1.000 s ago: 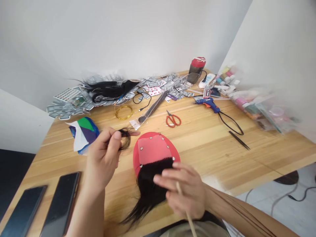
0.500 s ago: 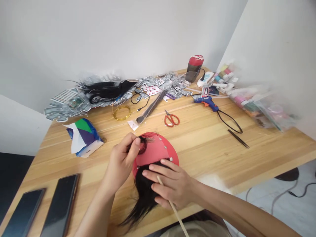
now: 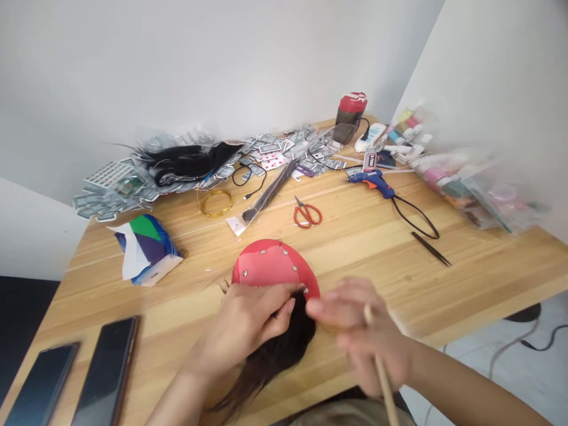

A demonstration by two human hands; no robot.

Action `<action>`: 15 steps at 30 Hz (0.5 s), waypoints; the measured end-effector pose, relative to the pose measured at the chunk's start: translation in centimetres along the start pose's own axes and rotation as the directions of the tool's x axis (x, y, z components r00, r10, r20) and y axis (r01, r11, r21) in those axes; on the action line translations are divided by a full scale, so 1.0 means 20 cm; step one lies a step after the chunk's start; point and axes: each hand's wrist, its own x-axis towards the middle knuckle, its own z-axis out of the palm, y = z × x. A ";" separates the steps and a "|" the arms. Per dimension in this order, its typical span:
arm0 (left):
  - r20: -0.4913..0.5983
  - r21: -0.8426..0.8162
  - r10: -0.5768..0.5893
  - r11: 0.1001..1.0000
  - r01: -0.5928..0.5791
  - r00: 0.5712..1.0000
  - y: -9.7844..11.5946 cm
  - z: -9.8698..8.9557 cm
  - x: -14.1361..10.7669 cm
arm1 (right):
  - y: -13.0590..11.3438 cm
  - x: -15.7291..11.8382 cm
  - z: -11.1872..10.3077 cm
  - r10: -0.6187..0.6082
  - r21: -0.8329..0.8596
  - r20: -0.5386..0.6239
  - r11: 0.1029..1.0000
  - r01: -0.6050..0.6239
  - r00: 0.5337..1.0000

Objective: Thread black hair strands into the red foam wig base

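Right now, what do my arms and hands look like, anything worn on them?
Your left hand and right hand are bare, no gloves, rings or watch visible. The left forearm and right forearm show no sleeves. The right hand is blurred.

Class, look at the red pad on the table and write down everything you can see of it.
The red pad has a rounded outline and a smooth, matte-looking surface. A paler pink, thin-looking panel covers much of it, fixed with small silvery pinheads near the panel's edges. It rests on the wooden table. Black hair and the left hand hide its near part. The right hand is close to its right edge; contact is unclear.
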 end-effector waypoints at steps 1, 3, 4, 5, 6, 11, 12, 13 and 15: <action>-0.021 0.025 0.026 0.999 -0.026 0.999 0.00 0.01 -0.01 | 0.02 0.04 -0.02 0.056 0.004 -0.115 0.998 -0.056 0.992; -0.076 0.087 0.085 0.993 -0.078 0.993 0.01 0.04 -0.03 | 0.08 0.10 -0.03 0.176 0.103 -0.298 0.983 -0.152 0.938; -0.106 0.123 0.120 0.987 -0.106 0.987 0.01 0.05 -0.04 | 0.11 0.13 -0.02 0.257 0.166 -0.319 0.963 -0.213 0.912; -0.136 0.163 0.158 0.977 -0.135 0.978 0.01 0.06 -0.05 | 0.14 0.15 0.00 0.316 0.226 -0.288 0.940 -0.256 0.904; -0.159 0.202 0.197 0.966 -0.163 0.968 0.02 0.07 -0.06 | 0.17 0.16 0.03 0.356 0.278 -0.239 0.916 -0.288 0.903; -0.173 0.341 0.280 0.916 -0.210 0.944 0.05 0.10 -0.11 | 0.21 0.16 0.13 0.419 0.445 -0.114 0.832 -0.331 0.901; -0.156 0.350 0.267 0.915 -0.199 0.951 0.05 0.11 -0.13 | 0.20 0.16 0.14 0.437 0.450 -0.108 0.822 -0.348 0.893; -0.148 0.354 0.248 0.917 -0.183 0.957 0.05 0.12 -0.15 | 0.18 0.16 0.14 0.453 0.441 -0.095 0.818 -0.370 0.886; -0.150 0.310 0.196 0.940 -0.142 0.969 0.04 0.15 -0.21 | 0.16 0.15 0.14 0.480 0.417 -0.072 0.811 -0.410 0.875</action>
